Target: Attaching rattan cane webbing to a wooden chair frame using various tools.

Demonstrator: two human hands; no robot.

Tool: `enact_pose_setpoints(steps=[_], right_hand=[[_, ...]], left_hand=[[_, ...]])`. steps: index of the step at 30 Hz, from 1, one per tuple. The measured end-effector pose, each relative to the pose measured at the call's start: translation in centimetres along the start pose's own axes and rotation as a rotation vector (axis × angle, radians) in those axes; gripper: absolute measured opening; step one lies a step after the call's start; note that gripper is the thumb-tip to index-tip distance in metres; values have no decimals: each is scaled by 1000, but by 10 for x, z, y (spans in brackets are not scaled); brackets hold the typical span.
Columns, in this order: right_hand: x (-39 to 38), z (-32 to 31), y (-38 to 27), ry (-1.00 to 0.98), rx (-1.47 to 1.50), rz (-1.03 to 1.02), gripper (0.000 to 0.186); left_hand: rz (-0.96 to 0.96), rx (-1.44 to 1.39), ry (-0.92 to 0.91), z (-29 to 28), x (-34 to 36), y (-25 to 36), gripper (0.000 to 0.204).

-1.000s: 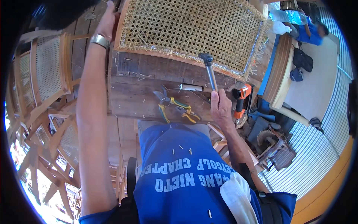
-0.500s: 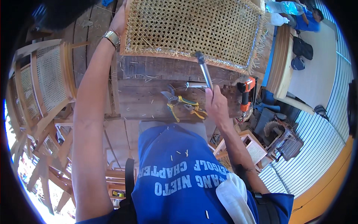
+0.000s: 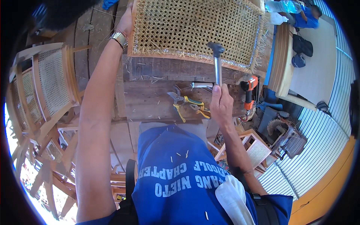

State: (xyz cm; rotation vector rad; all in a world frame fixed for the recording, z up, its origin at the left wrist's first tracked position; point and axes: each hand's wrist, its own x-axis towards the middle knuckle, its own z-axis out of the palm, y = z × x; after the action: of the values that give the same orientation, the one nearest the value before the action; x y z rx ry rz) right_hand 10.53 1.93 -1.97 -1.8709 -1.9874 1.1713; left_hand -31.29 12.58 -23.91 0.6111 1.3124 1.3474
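Note:
My right hand [image 3: 222,104] is closed round the handle of a hammer [image 3: 218,71]. Its dark head stands over the near edge of a woven cane panel [image 3: 195,28] in a wooden frame; whether it touches is hard to tell. At the panel's left edge is my left hand [image 3: 126,23], closed on the wooden frame, its fingertips partly hidden. Loose cane ends stick out along the panel's near and right sides. Just left of my right hand, yellow-handled pruning shears [image 3: 182,100] and yellow-handled pliers [image 3: 198,109] lie on the wooden workbench [image 3: 146,97].
An orange and black nail gun [image 3: 249,92] lies right of my right hand. A pale tube-shaped tool [image 3: 201,85] rests near the hammer. Cane-backed chair frames [image 3: 54,78] stand at left. A person [image 3: 309,17] sits at far right, beyond clear plastic bottles [image 3: 283,6].
The hammer has swung from a leftward tilt to nearly straight, its head now farther right. My left hand stays on the frame. The whole view has shifted slightly.

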Motion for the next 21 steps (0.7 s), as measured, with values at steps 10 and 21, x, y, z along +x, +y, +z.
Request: enact_pose_setpoints(steps=[10, 21], right_hand=[[-1, -4, -23, -42, -21, 33, 38], [0, 12, -7, -8, -45, 50, 35]], left_hand=[[69, 45, -11, -8, -1, -5, 46], [-133, -132, 52, 3, -5, 4, 51]])
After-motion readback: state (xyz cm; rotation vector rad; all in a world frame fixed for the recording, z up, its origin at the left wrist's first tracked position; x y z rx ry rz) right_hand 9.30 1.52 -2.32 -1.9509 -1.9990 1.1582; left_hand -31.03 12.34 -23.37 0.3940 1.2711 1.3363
